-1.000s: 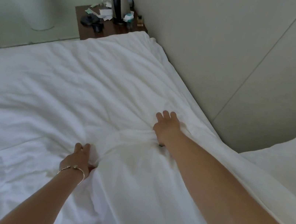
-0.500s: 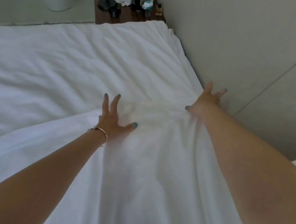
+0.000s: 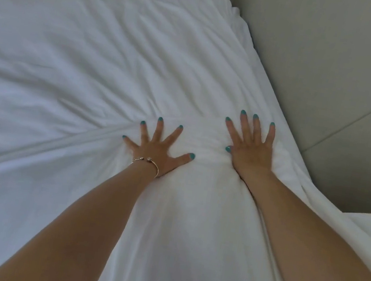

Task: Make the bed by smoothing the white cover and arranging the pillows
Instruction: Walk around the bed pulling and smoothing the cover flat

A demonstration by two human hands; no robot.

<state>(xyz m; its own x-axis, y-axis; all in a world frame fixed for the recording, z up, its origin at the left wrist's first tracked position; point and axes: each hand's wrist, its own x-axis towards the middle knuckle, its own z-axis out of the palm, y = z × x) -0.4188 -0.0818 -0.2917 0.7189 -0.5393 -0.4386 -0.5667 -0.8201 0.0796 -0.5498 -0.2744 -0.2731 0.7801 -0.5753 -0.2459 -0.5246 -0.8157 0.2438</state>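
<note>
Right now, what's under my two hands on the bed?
Both the left hand and the right hand press flat, fingers spread, on the white cover, which bunches into creases between them. Whatever lies beneath the cover is hidden.

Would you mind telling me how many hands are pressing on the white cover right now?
2. The left hand, with a bracelet, lies flat mid-bed on the white cover; the right hand lies flat beside it, nearer the wall.

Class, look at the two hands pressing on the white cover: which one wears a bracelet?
The left hand: a thin gold bracelet circles its wrist. The right hand, nearer the wall, has a bare wrist. Both lie flat on the cover.
</note>
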